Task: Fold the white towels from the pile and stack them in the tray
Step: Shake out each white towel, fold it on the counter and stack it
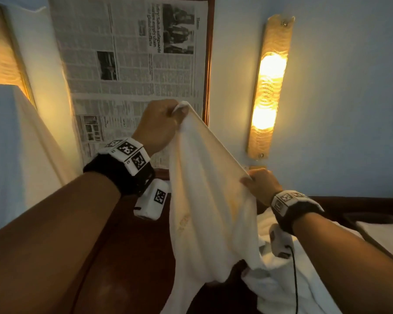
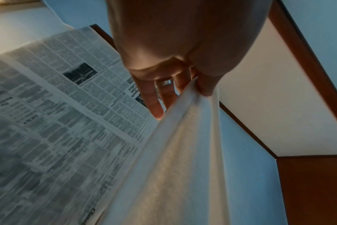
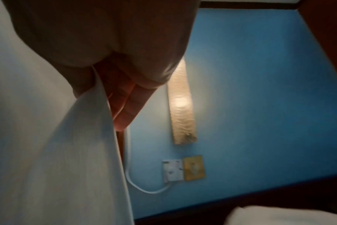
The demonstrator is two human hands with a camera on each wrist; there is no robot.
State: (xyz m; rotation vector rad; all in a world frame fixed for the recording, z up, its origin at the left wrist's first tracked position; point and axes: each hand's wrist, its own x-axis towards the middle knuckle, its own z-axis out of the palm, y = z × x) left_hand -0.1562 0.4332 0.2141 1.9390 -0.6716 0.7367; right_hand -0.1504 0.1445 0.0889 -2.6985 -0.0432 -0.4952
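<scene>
head: step looks like spreading one white towel (image 1: pixel 204 200) before the first fold; next, bring the corners together evenly. left hand (image 1: pixel 161 125) pinches a top corner, right hand (image 1: pixel 259 184) pinches the other corner, lower; cloth hangs below both, pile (image 1: pixel 281 282) under the right wrist.
left wrist: fingers (image 2: pixel 156 106) clamp towel edge (image 2: pixel 183 137).
right wrist: thumb and fingers (image 3: pixel 125 106) nip hem (image 3: pixel 83 144).

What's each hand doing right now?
Left hand: pinching a corner of the white towel.
Right hand: pinching the towel's other corner.
</scene>
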